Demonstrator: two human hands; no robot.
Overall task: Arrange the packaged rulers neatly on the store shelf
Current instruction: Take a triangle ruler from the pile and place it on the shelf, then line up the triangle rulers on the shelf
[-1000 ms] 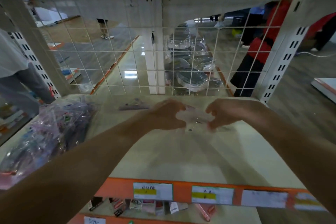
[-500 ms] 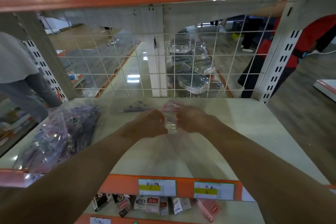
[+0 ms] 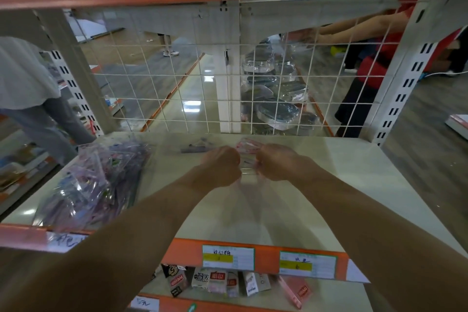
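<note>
The left grip point(image 3: 222, 167) and the right grip point(image 3: 278, 162) are both curled closed on a clear, pink-trimmed packaged ruler point(image 3: 247, 157), held between them over the back half of the shelf point(image 3: 342, 185) — the packet is too blurred to tell whether it touches the board. On the same shelf, well to the left, lies a loose pile of packaged rulers point(image 3: 101, 180), and a slim dark item point(image 3: 193, 149) lies just behind the left grip. A white wire mesh panel point(image 3: 152, 88) closes the back, price labels point(image 3: 228, 257) sit on the orange front edge, and small packets point(image 3: 215, 282) stand on the lower shelf.
</note>
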